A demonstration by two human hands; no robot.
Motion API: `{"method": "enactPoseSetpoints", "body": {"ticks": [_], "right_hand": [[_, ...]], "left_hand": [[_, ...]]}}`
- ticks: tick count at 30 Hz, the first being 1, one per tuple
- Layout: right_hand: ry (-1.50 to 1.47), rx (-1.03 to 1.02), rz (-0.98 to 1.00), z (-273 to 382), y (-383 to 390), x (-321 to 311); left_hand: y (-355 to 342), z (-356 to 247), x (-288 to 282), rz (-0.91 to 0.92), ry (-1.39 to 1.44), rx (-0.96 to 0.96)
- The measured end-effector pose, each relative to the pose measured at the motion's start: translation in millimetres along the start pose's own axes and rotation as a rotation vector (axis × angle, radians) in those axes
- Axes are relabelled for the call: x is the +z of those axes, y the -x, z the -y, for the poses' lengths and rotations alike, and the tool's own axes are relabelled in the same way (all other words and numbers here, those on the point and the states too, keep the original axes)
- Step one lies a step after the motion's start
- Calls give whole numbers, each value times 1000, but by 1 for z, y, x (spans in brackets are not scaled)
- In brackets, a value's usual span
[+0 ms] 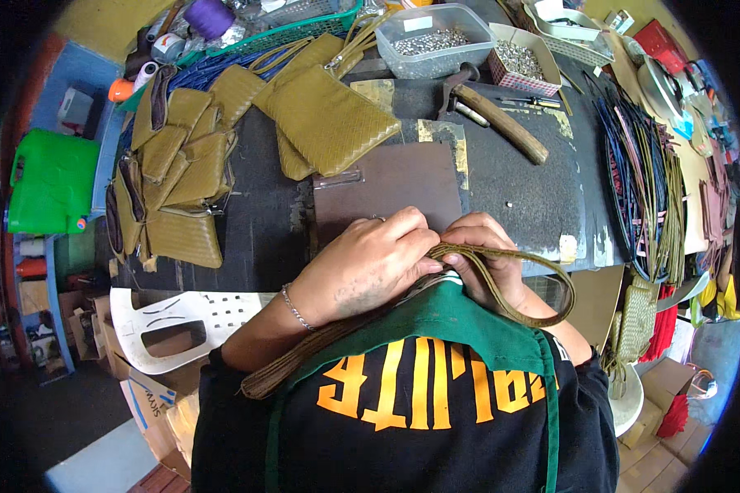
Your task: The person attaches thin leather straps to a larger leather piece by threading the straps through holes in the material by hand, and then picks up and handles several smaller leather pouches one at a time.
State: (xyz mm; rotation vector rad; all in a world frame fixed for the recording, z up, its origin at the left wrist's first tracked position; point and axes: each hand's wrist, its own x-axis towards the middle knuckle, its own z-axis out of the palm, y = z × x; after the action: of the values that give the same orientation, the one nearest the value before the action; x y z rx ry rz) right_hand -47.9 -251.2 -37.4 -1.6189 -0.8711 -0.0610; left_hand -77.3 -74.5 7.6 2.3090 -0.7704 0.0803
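I am pinching an olive woven strap (501, 283) between both hands at the near edge of the workbench (518, 181).

The strap is a narrow, flat, braided band in olive-tan, looping out toward four o'clock from my hands and curving back under my right wrist, while another length is trailing down toward seven o'clock beneath my left forearm and over my green apron (444, 320). My left hand (370, 267) is curling closed, fingertips pressing on the strap's end where it meets my right hand (481, 246), which is also closed around the band, thumb and fingers gripping it. Both hands are touching each other, just at six o'clock of a dark brown board (386, 185). Finished olive woven pouches (329, 119) are lying at eleven o'clock, well apart, and a wooden-handled hammer (497, 119) at one o'clock.
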Motion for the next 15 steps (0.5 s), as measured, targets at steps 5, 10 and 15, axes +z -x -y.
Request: {"method": "enactPoseSetpoints", "body": {"ticks": [5, 10, 15], "right_hand": [[79, -146, -43, -2, 2, 1], [145, -266, -62, -1, 4, 0], [233, -397, 38, 1, 8, -10]], "left_hand": [[4, -1, -5, 62, -139, 62], [7, -4, -5, 13, -296, 249], [8, -6, -6, 16, -308, 267]]}}
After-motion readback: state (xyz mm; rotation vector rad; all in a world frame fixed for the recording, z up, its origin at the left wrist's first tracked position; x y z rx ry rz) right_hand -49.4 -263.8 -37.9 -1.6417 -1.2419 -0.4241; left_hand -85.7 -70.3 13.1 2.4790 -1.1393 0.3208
